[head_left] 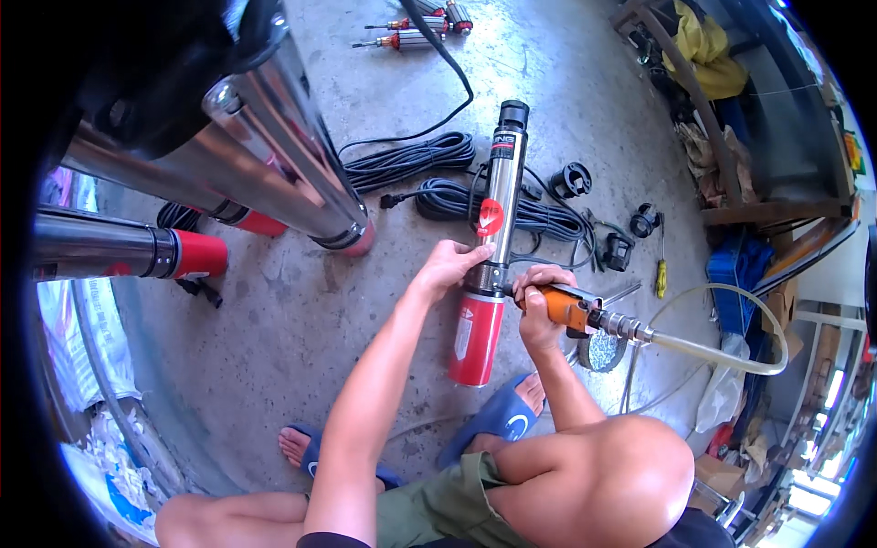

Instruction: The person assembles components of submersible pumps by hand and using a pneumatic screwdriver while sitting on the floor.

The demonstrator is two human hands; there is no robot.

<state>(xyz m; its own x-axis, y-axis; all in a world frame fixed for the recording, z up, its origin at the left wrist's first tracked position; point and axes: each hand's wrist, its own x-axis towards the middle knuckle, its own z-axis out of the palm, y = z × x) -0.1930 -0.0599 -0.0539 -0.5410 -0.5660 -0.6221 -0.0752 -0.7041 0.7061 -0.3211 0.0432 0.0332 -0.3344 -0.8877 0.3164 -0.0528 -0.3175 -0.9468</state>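
Note:
A long submersible pump point(501, 169) with a polished steel body and a red end point(477, 340) lies on the floor in front of me, its black-capped end pointing away. My left hand point(449, 268) grips it from the left, thumb on the steel just above the collar where steel meets red. From the right, my right hand point(539, 306) is wrapped round an orange air tool point(568, 309), whose tip points at that collar. Whether the tip touches a screw there is hidden by my fingers. A pale air hose point(713, 354) runs from the tool's rear fitting to the right.
Several steel pumps with red ends point(283, 173) stand close on the left. Coiled black cables point(416, 160) lie beyond the pump. Black fittings point(571, 180), a yellow-handled screwdriver point(661, 279) and a round dish of small metal parts point(603, 349) lie rightward, before a shelf frame point(767, 212).

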